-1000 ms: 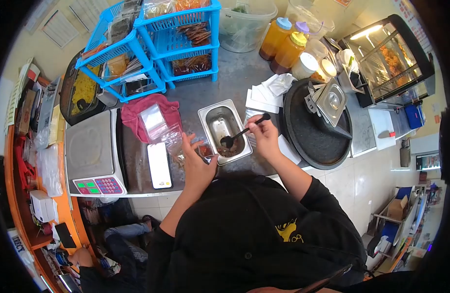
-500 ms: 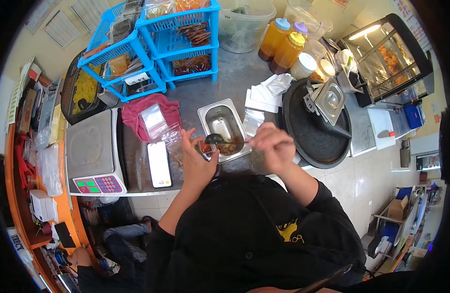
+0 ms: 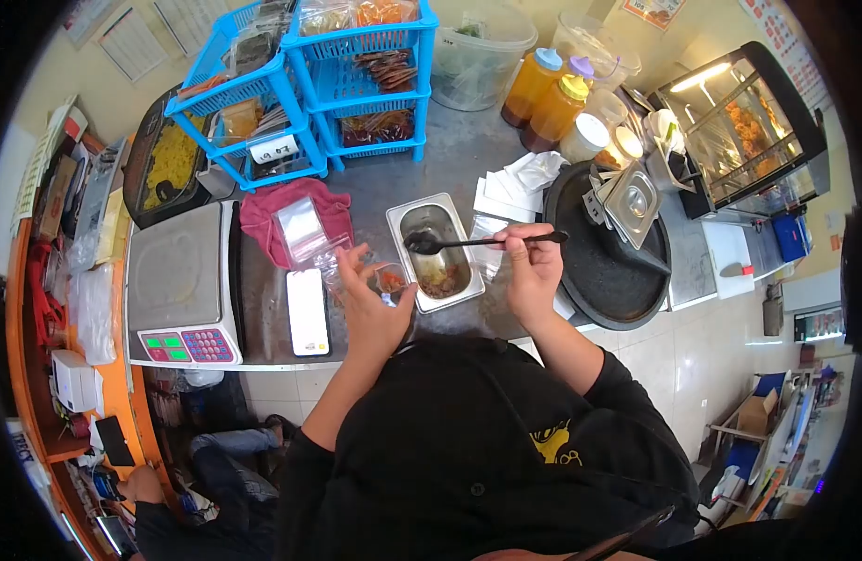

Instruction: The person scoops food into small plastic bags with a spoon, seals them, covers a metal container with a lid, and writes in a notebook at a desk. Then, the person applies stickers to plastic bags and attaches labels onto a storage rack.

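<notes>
My right hand (image 3: 532, 271) pinches the handle of a black spoon (image 3: 468, 243), whose bowl is over the upper left part of a steel container (image 3: 428, 210). Some reddish-brown food (image 3: 442, 280) lies in the bottom of that container. Left of it, my left hand (image 3: 370, 304) holds a small clear plastic bag (image 3: 392, 278) between thumb and fingers, with something reddish inside. More clear bags (image 3: 300, 227) rest on a dark pink cloth (image 3: 258, 210). A phone with a white screen (image 3: 307, 313) lies beside my left hand.
A scale (image 3: 177, 280) stands at the left, below blue baskets (image 3: 356, 89). Sauce bottles (image 3: 554, 112), a black round stone dish (image 3: 618, 294) with steel lids (image 3: 632, 201), and a lit display case (image 3: 749, 122) are at the right. Another person's legs (image 3: 230, 458) show at lower left.
The spoon has moved from the container's lower part to the bag's side, then up over the container's upper left. My right hand has shifted a little to the right. The view has tilted slightly.
</notes>
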The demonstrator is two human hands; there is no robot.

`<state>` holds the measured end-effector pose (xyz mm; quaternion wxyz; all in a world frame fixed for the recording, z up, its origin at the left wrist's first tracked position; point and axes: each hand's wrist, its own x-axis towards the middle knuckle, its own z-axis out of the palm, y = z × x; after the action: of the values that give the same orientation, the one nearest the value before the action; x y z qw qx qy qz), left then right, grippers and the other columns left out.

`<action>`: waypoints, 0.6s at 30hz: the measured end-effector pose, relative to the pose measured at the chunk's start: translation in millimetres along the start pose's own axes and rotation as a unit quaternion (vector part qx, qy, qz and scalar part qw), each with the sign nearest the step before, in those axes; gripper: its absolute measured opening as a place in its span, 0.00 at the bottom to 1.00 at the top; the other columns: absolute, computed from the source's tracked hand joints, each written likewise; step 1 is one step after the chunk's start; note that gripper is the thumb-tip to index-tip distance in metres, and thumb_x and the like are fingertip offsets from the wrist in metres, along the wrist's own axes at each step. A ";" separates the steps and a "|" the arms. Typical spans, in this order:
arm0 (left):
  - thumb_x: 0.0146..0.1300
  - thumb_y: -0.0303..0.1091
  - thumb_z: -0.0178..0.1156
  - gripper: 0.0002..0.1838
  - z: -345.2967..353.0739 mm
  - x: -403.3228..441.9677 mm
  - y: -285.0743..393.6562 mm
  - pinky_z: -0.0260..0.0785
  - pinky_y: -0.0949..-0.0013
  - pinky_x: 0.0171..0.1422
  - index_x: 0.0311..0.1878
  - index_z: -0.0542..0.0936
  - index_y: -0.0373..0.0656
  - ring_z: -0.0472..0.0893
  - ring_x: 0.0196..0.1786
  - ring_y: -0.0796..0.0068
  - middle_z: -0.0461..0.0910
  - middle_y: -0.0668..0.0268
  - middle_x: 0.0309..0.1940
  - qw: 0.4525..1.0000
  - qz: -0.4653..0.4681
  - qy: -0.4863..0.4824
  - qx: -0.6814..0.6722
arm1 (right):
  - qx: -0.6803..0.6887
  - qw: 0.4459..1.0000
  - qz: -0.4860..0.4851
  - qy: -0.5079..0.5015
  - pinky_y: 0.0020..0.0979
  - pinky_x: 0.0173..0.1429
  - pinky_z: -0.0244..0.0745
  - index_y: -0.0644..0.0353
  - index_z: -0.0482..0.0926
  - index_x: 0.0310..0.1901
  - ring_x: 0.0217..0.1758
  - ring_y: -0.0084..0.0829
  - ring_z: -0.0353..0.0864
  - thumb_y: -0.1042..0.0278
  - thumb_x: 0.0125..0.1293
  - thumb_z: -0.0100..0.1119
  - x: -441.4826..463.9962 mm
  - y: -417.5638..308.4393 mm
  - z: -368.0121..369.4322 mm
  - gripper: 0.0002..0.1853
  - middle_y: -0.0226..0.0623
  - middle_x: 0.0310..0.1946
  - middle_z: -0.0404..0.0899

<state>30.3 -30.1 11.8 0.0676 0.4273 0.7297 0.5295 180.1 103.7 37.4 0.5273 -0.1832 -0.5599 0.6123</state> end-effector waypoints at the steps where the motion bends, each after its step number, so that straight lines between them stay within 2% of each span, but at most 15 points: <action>1: 0.45 0.23 0.71 0.62 -1.4 0.9 -0.7 0.64 0.58 0.62 0.72 0.32 0.39 0.76 0.52 0.59 0.61 0.50 0.62 1.000 0.003 0.007 0.006 | -0.036 0.999 -0.013 0.001 0.31 0.52 0.75 0.66 0.73 0.39 0.42 0.30 0.80 0.78 0.68 0.52 0.9 7.8 -3.5 0.02 0.42 0.38 0.80; 2: 0.45 0.23 0.71 0.62 -2.9 1.1 -1.1 0.66 0.58 0.60 0.71 0.32 0.39 0.76 0.52 0.59 0.61 0.49 0.62 1.000 0.004 0.014 0.013 | -0.072 0.997 -0.025 0.002 0.31 0.51 0.75 0.66 0.74 0.38 0.42 0.29 0.81 0.79 0.67 0.52 0.0 15.5 -8.1 0.02 0.41 0.37 0.80; 3: 0.45 0.24 0.71 0.61 -4.2 1.5 -0.2 0.65 0.57 0.60 0.71 0.33 0.38 0.77 0.51 0.59 0.62 0.49 0.62 1.000 0.014 0.021 0.007 | -0.226 0.971 -0.007 -0.076 0.31 0.49 0.76 0.66 0.77 0.35 0.41 0.31 0.82 0.83 0.63 0.52 -1.3 19.5 -15.6 0.04 0.40 0.36 0.81; 5: 0.45 0.26 0.71 0.59 -6.8 5.2 4.8 0.63 0.54 0.61 0.71 0.36 0.35 0.77 0.49 0.59 0.63 0.48 0.62 0.999 0.035 0.034 -0.005 | -0.284 0.933 -0.071 -0.208 0.31 0.48 0.76 0.65 0.78 0.33 0.41 0.34 0.82 0.85 0.60 0.53 -5.8 31.1 -19.7 0.06 0.41 0.35 0.81; 6: 0.45 0.25 0.71 0.60 -8.2 7.7 7.8 0.65 0.56 0.59 0.71 0.34 0.37 0.77 0.49 0.60 0.62 0.48 0.62 0.998 0.051 0.033 -0.001 | -0.310 0.905 -0.103 -0.272 0.31 0.47 0.76 0.65 0.79 0.32 0.40 0.36 0.82 0.86 0.59 0.53 -5.8 30.5 -15.4 0.06 0.41 0.34 0.81; 9: 0.45 0.24 0.72 0.62 -10.3 13.7 21.9 0.69 0.62 0.56 0.71 0.31 0.40 0.78 0.48 0.63 0.62 0.49 0.61 0.996 0.081 0.035 0.002 | -0.253 0.934 -0.019 -0.250 0.31 0.46 0.75 0.64 0.78 0.35 0.40 0.39 0.82 0.86 0.56 0.55 -9.1 20.0 5.2 0.07 0.41 0.34 0.81; 12: 0.45 0.25 0.73 0.63 -8.8 19.6 42.0 0.69 0.63 0.56 0.72 0.31 0.41 0.77 0.48 0.64 0.62 0.50 0.61 0.995 0.080 0.038 -0.046 | -0.294 0.933 0.022 -0.206 0.32 0.44 0.75 0.64 0.76 0.38 0.40 0.39 0.82 0.85 0.55 0.57 -2.6 -5.5 40.5 0.09 0.41 0.34 0.80; 13: 0.45 0.25 0.74 0.64 -8.5 20.8 48.7 0.69 0.63 0.56 0.72 0.31 0.41 0.77 0.48 0.64 0.62 0.50 0.61 0.993 0.078 0.036 -0.076 | -0.309 0.917 0.019 -0.250 0.30 0.40 0.77 0.64 0.75 0.39 0.36 0.33 0.83 0.81 0.59 0.58 -0.6 0.2 36.9 0.07 0.38 0.33 0.81; 14: 0.45 0.26 0.74 0.64 -8.9 22.4 53.0 0.69 0.64 0.57 0.72 0.31 0.42 0.77 0.49 0.64 0.62 0.50 0.61 0.991 0.076 0.034 -0.107 | -0.236 0.939 0.106 -0.225 0.28 0.39 0.77 0.64 0.75 0.39 0.35 0.30 0.82 0.80 0.60 0.59 -0.4 5.4 36.2 0.06 0.37 0.32 0.81; 16: 0.46 0.23 0.72 0.60 -11.4 24.9 56.3 0.71 0.65 0.56 0.72 0.37 0.41 0.77 0.50 0.66 0.66 0.52 0.59 0.987 0.006 0.002 -0.161 | -0.080 0.943 0.275 -0.172 0.26 0.36 0.77 0.64 0.75 0.39 0.33 0.24 0.82 0.76 0.63 0.59 2.2 12.1 37.7 0.05 0.35 0.31 0.81; 17: 0.47 0.22 0.72 0.57 -12.6 25.5 56.5 0.71 0.66 0.56 0.72 0.39 0.40 0.78 0.50 0.67 0.68 0.53 0.58 0.982 -0.031 -0.015 -0.188 | -0.049 0.943 0.282 -0.171 0.23 0.34 0.77 0.65 0.75 0.37 0.34 0.18 0.80 0.73 0.65 0.60 6.0 11.4 36.2 0.05 0.33 0.31 0.81; 18: 0.49 0.21 0.70 0.54 -14.0 26.2 51.0 0.72 0.67 0.56 0.72 0.43 0.40 0.78 0.51 0.67 0.70 0.53 0.56 0.963 -0.088 -0.074 -0.244 | -0.027 0.940 0.296 -0.166 0.23 0.34 0.77 0.65 0.75 0.37 0.34 0.17 0.79 0.73 0.65 0.60 8.2 7.2 35.7 0.05 0.33 0.30 0.81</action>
<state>34.3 -18.1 69.5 0.2697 0.3701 0.6060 0.6504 144.8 94.3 45.0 0.2168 -0.2502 -0.5764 0.7471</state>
